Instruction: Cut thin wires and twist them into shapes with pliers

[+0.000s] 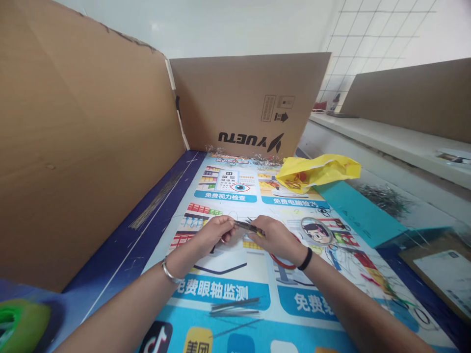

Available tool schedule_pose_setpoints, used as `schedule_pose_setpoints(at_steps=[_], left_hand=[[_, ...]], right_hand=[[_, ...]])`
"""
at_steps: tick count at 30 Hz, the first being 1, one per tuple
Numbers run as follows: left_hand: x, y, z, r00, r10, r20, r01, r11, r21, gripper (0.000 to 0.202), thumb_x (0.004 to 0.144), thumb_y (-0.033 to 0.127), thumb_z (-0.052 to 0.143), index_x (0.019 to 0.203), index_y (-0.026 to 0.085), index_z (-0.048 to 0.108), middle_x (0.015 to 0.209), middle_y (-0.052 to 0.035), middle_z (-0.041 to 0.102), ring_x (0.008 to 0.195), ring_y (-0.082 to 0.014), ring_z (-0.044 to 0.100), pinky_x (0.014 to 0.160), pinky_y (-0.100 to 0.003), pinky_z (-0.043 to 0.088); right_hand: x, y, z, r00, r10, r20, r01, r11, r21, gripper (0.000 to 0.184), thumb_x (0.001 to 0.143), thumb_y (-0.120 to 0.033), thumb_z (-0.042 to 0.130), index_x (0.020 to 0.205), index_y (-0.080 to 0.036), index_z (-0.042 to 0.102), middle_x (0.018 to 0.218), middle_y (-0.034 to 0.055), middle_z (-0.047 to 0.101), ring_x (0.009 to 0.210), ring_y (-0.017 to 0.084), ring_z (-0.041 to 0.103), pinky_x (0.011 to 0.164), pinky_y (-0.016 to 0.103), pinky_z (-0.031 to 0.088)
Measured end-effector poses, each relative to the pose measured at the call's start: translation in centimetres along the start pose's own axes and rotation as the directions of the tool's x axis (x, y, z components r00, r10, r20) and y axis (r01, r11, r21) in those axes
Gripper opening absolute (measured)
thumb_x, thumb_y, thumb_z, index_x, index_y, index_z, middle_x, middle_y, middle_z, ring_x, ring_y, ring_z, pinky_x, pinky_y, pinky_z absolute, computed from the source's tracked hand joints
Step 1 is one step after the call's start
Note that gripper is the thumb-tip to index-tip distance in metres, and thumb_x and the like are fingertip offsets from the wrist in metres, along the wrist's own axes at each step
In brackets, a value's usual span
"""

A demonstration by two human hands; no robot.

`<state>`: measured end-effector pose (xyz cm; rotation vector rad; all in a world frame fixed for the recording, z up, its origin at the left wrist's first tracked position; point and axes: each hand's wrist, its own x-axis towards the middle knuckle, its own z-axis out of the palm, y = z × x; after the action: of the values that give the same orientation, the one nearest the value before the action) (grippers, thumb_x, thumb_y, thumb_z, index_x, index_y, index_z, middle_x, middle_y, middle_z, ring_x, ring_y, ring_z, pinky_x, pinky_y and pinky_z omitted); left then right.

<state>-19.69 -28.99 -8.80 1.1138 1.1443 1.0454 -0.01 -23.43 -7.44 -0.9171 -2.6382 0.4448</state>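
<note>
My left hand (217,233) and my right hand (274,238) meet over a printed poster (228,289) that covers the table. Both are closed in a pinch on a thin dark metal piece (246,226) held level between them, the left at its left end and the right at its right end. A silver bangle sits on my left wrist and a black band on my right. A small bundle of thin dark wires (235,306) lies on the poster near me, in front of my forearms.
Cardboard walls stand at the left (73,147) and the back (250,103). A yellow plastic bag (316,171) lies at the back right. Loose wire pieces lie along the right side (379,196). A green object (18,326) sits at the lower left.
</note>
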Motion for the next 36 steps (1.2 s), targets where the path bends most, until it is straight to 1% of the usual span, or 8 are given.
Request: schedule_pose_setpoints(at_steps=[4, 9, 19, 22, 25, 29, 33, 36], left_hand=[[0.1, 0.0, 0.0, 0.999, -0.001, -0.032, 0.003, 0.999, 0.045, 0.028, 0.078, 0.041, 0.053, 0.067, 0.016, 0.049, 0.059, 0.0026, 0.050, 0.047, -0.0063, 0.041, 0.047, -0.021, 0.030], [0.2, -0.1, 0.0, 0.999, 0.004, -0.041, 0.000, 0.996, 0.092, 0.029, 0.079, 0.042, 0.052, 0.066, 0.017, 0.048, 0.060, 0.0030, 0.049, 0.046, -0.0065, 0.039, 0.047, -0.022, 0.029], [0.3, -0.2, 0.0, 0.998, 0.018, -0.054, -0.009, 0.987, 0.163, 0.032, 0.081, 0.045, 0.048, 0.066, 0.017, 0.048, 0.056, 0.0039, 0.046, 0.044, -0.0067, 0.038, 0.045, -0.022, 0.027], [0.2, -0.2, 0.1, 0.998, 0.018, -0.062, -0.007, 0.985, 0.171, 0.029, 0.081, 0.042, 0.048, 0.067, 0.017, 0.047, 0.056, 0.0047, 0.045, 0.043, -0.0060, 0.038, 0.045, -0.021, 0.027], [0.2, -0.2, 0.1, 0.997, 0.017, -0.079, -0.002, 0.982, 0.186, 0.024, 0.081, 0.036, 0.047, 0.068, 0.017, 0.047, 0.055, 0.0054, 0.044, 0.043, -0.0054, 0.038, 0.044, -0.020, 0.026], [0.2, -0.2, 0.1, 0.997, 0.030, -0.072, -0.016, 0.982, 0.189, 0.017, 0.080, 0.031, 0.045, 0.071, 0.017, 0.048, 0.060, 0.0046, 0.047, 0.043, -0.0051, 0.039, 0.043, -0.019, 0.026], [0.3, -0.3, 0.1, 0.997, 0.044, -0.068, -0.030, 0.980, 0.196, 0.016, 0.080, 0.029, 0.045, 0.071, 0.017, 0.048, 0.060, 0.0041, 0.047, 0.043, -0.0055, 0.039, 0.043, -0.020, 0.026], [0.3, -0.3, -0.1, 0.998, 0.033, -0.059, -0.023, 0.987, 0.160, 0.018, 0.081, 0.031, 0.047, 0.071, 0.017, 0.048, 0.058, 0.0047, 0.046, 0.043, -0.0053, 0.039, 0.043, -0.019, 0.025]], right_hand=[[-0.1, 0.4, 0.6, 0.999, -0.018, -0.029, 0.014, 0.993, -0.121, 0.014, 0.083, -0.029, 0.052, 0.077, -0.018, 0.057, 0.079, 0.0040, 0.059, 0.078, 0.016, 0.054, 0.070, 0.025, 0.038], [-0.1, 0.7, 1.0, 0.999, -0.027, -0.043, 0.020, 0.987, -0.162, 0.017, 0.085, -0.032, 0.051, 0.078, -0.018, 0.057, 0.079, 0.0043, 0.059, 0.078, 0.016, 0.054, 0.070, 0.025, 0.039], [0.0, 1.0, 1.5, 1.000, -0.015, -0.009, 0.014, 0.990, -0.140, 0.015, 0.084, -0.030, 0.051, 0.079, -0.018, 0.058, 0.080, 0.0039, 0.059, 0.078, 0.016, 0.054, 0.071, 0.025, 0.038], [0.0, 0.9, 1.4, 1.000, -0.012, 0.001, 0.012, 0.992, -0.124, 0.015, 0.084, -0.030, 0.050, 0.078, -0.018, 0.057, 0.079, 0.0033, 0.059, 0.076, 0.015, 0.054, 0.069, 0.025, 0.038], [-0.1, 0.8, 1.4, 1.000, 0.003, 0.002, -0.002, 0.992, -0.125, 0.014, 0.084, -0.030, 0.050, 0.079, -0.018, 0.057, 0.080, 0.0031, 0.059, 0.075, 0.015, 0.054, 0.067, 0.025, 0.037], [-0.1, 0.7, 1.5, 1.000, 0.021, 0.005, -0.020, 0.992, -0.128, 0.014, 0.083, -0.030, 0.051, 0.080, -0.018, 0.057, 0.081, 0.0035, 0.060, 0.075, 0.016, 0.054, 0.066, 0.024, 0.036], [-0.1, 0.6, 1.6, 0.999, 0.044, 0.019, -0.041, 0.993, -0.112, 0.013, 0.083, -0.030, 0.052, 0.080, -0.018, 0.057, 0.080, 0.0036, 0.061, 0.075, 0.016, 0.055, 0.066, 0.025, 0.036], [-0.1, 0.6, 1.3, 0.999, 0.047, 0.022, -0.046, 0.996, -0.076, 0.015, 0.083, -0.032, 0.052, 0.079, -0.018, 0.056, 0.079, 0.0029, 0.060, 0.072, 0.015, 0.054, 0.064, 0.024, 0.035]])
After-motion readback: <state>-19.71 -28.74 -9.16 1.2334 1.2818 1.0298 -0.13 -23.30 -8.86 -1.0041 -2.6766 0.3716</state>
